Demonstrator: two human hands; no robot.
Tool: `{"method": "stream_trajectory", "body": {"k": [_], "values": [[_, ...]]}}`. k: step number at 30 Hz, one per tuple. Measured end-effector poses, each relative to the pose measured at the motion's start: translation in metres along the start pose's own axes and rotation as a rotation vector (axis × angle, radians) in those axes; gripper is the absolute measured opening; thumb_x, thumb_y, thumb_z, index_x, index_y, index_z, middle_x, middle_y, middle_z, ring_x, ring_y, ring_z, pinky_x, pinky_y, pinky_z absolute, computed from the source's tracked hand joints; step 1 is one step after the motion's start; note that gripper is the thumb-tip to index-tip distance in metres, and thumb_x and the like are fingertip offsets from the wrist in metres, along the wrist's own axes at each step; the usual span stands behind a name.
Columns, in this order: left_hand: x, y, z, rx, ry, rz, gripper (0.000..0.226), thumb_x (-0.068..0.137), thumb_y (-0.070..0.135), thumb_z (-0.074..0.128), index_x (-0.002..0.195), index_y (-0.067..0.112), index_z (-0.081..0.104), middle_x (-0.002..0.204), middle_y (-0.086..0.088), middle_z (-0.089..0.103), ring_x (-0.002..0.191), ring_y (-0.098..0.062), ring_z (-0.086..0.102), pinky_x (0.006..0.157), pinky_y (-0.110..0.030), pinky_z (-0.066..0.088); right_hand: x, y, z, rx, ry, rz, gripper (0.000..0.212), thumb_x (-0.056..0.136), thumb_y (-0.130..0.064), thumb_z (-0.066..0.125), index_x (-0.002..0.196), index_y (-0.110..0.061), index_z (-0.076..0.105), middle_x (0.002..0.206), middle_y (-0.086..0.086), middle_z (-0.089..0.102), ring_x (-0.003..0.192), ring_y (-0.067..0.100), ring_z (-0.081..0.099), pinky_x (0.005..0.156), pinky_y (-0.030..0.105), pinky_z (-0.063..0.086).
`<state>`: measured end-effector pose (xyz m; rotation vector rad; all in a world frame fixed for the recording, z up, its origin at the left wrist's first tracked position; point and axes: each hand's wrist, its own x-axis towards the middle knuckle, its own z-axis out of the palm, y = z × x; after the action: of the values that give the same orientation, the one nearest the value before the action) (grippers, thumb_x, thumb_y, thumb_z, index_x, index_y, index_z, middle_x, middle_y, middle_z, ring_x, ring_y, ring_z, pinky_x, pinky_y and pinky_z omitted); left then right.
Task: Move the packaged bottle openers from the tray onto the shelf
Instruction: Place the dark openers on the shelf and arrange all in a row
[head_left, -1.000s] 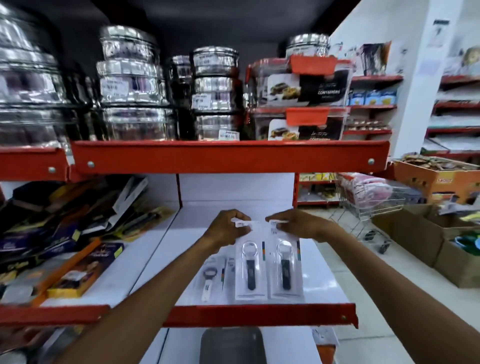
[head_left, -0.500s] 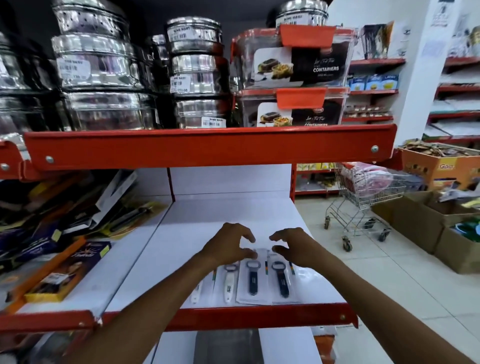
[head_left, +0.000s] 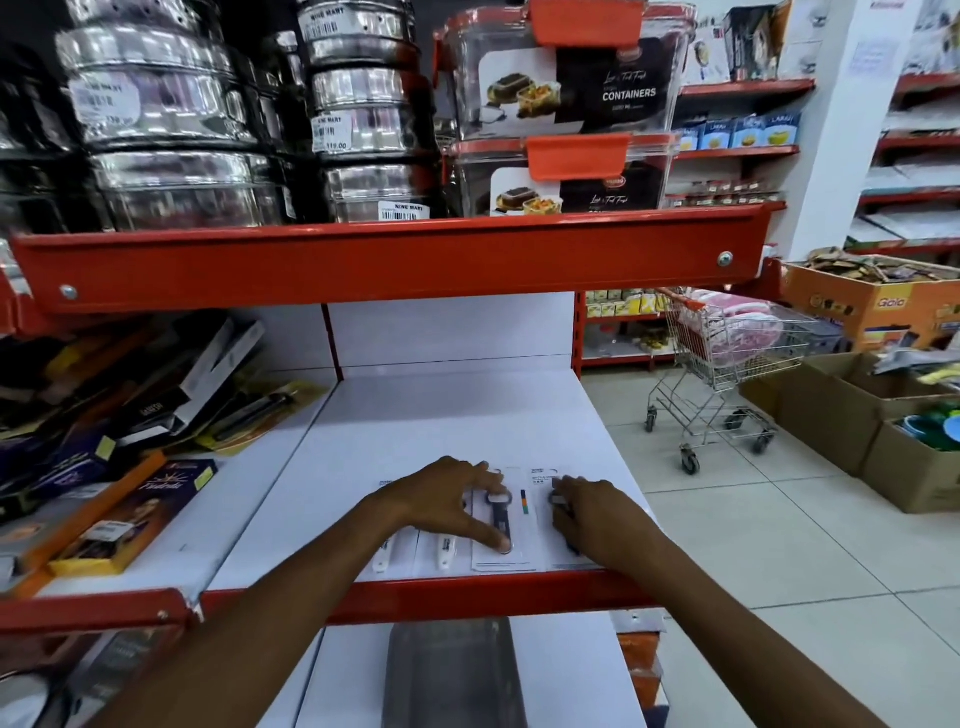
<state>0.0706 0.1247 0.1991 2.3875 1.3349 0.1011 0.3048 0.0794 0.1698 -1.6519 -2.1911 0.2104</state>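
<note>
Flat on the white shelf (head_left: 441, 415) near its red front lip, packaged bottle openers (head_left: 501, 519) side by side; left hand (head_left: 447, 501) spread, pressing one pack; right hand (head_left: 597, 512) flat over the next; worth nudging edges square, then lifting straight off.

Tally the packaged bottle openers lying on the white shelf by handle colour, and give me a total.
White-handled openers: 2, one at and one at, both partly under the left hand.
Dark-handled openers: 2, one at under the left hand, one at mostly covered by the right hand.
Total: 4 on the white shelf.
</note>
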Motion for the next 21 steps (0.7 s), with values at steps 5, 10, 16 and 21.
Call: {"method": "stream_trajectory", "body": {"k": [5,10,16,21], "values": [[0.0,0.006,0.004,0.024,0.006,-0.015,0.088,0.06,0.076,0.072,0.136,0.036,0.053,0.149,0.011,0.047,0.138,-0.013,0.041,0.111,-0.04,0.04,-0.003,0.004,-0.001,-0.052,-0.001,-0.033,0.03,0.097,-0.028,0.04,0.116,-0.012,0.058,0.107,0.009,0.065,0.095,0.028,0.064,0.077,0.034,0.049],[-0.005,0.011,0.005,0.016,0.001,-0.001,0.084,0.06,0.074,0.073,0.134,0.039,0.054,0.148,0.014,0.049,0.136,-0.011,0.043,0.112,-0.039,0.039,-0.008,0.0,0.0,-0.086,0.009,-0.057,0.034,0.098,-0.031,0.038,0.12,-0.012,0.056,0.109,0.01,0.066,0.093,0.027,0.064,0.078,0.036,0.051],[-0.012,0.013,0.003,-0.004,0.012,0.018,0.075,0.063,0.065,0.079,0.129,0.036,0.06,0.144,0.015,0.053,0.131,-0.008,0.047,0.102,-0.025,0.039,-0.012,-0.005,-0.001,-0.085,0.016,-0.064,0.036,0.098,-0.034,0.039,0.121,-0.014,0.058,0.111,0.009,0.068,0.093,0.026,0.065,0.079,0.033,0.05],[-0.017,0.019,0.002,0.008,0.023,0.021,0.073,0.065,0.061,0.08,0.129,0.031,0.061,0.142,0.013,0.055,0.127,-0.012,0.051,0.1,-0.027,0.041,-0.012,-0.005,0.001,-0.085,0.033,-0.061,0.037,0.095,-0.039,0.042,0.118,-0.016,0.061,0.11,0.006,0.071,0.089,0.023,0.067,0.077,0.031,0.052]]}}
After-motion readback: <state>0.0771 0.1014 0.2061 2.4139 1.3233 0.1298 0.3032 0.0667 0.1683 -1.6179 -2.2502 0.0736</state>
